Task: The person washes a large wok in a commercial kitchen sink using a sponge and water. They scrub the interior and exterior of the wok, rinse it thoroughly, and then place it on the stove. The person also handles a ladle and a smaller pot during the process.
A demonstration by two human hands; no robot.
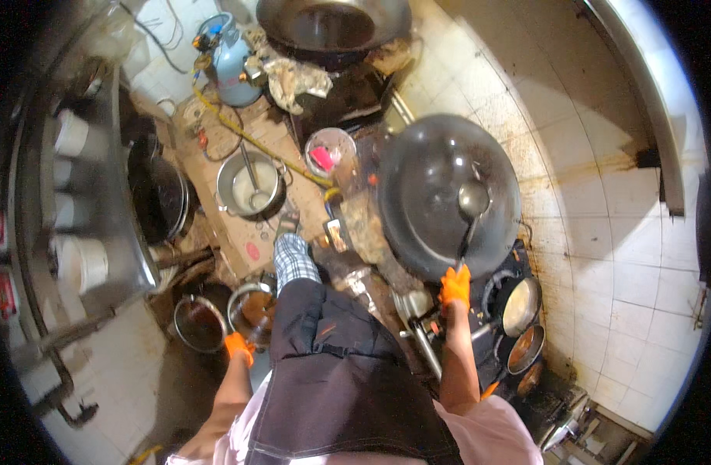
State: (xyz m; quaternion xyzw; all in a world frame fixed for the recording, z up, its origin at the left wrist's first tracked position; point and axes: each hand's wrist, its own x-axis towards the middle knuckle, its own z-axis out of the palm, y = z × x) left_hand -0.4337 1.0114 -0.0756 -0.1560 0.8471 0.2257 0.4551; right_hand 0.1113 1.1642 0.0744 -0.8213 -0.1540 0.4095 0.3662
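Note:
My right hand [455,289], in an orange glove, grips the handle of a metal ladle [474,199]. The ladle's bowl rests over the inside of a large dark wok [428,192], which has a light shine and no food that I can make out. Down at my left side, my left hand [239,347], also in an orange glove, is beside a round pot with brown contents [254,311]. Another pot [184,334] stands just left of it. Whether the left fingers hold a rim or handle is too small to tell.
On the floor ahead stands a two-handled pot [221,189] of pale liquid with a ladle in it. A yellow hose [251,138] runs from a blue gas cylinder [236,70]. Two pans [521,308] sit right of the wok. A metal shelf [132,232] with white tubs [82,264] is left.

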